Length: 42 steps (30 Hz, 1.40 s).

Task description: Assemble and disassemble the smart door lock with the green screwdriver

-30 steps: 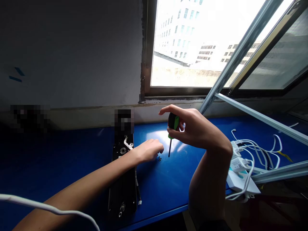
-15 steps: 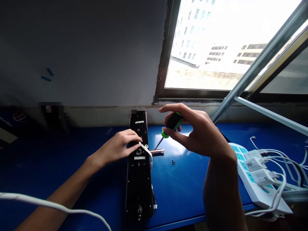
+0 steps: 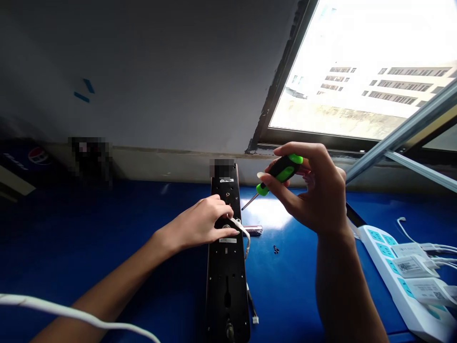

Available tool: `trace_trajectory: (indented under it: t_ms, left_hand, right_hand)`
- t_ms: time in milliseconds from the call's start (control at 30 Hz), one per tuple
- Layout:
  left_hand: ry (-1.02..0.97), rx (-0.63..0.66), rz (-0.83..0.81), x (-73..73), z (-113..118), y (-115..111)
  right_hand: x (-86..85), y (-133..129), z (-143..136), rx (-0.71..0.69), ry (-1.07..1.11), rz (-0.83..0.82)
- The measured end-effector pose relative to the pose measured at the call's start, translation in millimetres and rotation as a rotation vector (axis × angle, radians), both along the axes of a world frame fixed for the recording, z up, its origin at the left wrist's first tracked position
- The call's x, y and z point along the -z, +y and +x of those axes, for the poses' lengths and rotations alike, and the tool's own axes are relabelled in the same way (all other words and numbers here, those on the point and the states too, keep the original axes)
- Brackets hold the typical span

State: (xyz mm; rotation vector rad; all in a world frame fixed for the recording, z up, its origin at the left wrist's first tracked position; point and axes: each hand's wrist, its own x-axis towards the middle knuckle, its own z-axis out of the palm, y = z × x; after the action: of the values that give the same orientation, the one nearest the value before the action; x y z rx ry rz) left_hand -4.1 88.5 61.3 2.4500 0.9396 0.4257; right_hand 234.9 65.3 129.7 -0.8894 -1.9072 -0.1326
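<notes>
A long black lock panel (image 3: 227, 267) lies lengthwise on the blue table, with holes, labels and a metal spindle near its close end. My left hand (image 3: 203, 219) rests over its middle, thumb and fingers curled around the end of a white wrapped cable (image 3: 245, 232); the exact grip is partly hidden. To the right, my right hand (image 3: 307, 183) holds a green-and-black screwdriver (image 3: 283, 170) by its handle. Its tip points down and left, above the table beside the panel, apart from it. A shiny metallic bar (image 3: 255, 230) sticks out from the panel's right side.
Several small black screws (image 3: 276, 249) lie on the blue table (image 3: 285, 286). A white power strip (image 3: 389, 271) with plugged-in chargers sits at the right. A metal frame bar (image 3: 403, 128) slants before the window. Another white cable (image 3: 89, 320) crosses the lower left.
The screwdriver has risen from near the metallic bar and tilted more toward horizontal. My left thumb and fingertips have spread slightly at the cable. The view has shifted, moving the scene rightward.
</notes>
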Motion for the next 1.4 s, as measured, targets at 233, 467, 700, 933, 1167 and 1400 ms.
trace_trajectory:
  t_ms: [233, 467, 700, 933, 1167, 1400]
  left_hand:
    - [0.01, -0.017, 0.003, 0.5, 1, -4]
    - [0.08, 0.0, -0.054, -10.2, 1, -14]
    - [0.059, 0.09, -0.089, -16.7, 0, -19]
    - [0.122, 0.116, -0.105, -21.3, -5, -20]
    - [-0.077, 0.191, -0.141, -26.8, -10, -15]
    - [-0.157, -0.13, 0.237, -15.7, -16, 1]
  right_hand:
    - [2.5, -3, -3, 0.026, -0.057, 0.023]
    - [3.9, -8, 0, -0.014, -0.045, 0.055]
    - [2.5, -10, 0, -0.047, -0.039, 0.046]
    - [0.2, -15, -2, -0.087, -0.026, 0.051]
    - [1.4, -17, -5, -0.096, 0.018, 0.076]
    - [4.0, -15, -8, -0.103, 0.023, 0.073]
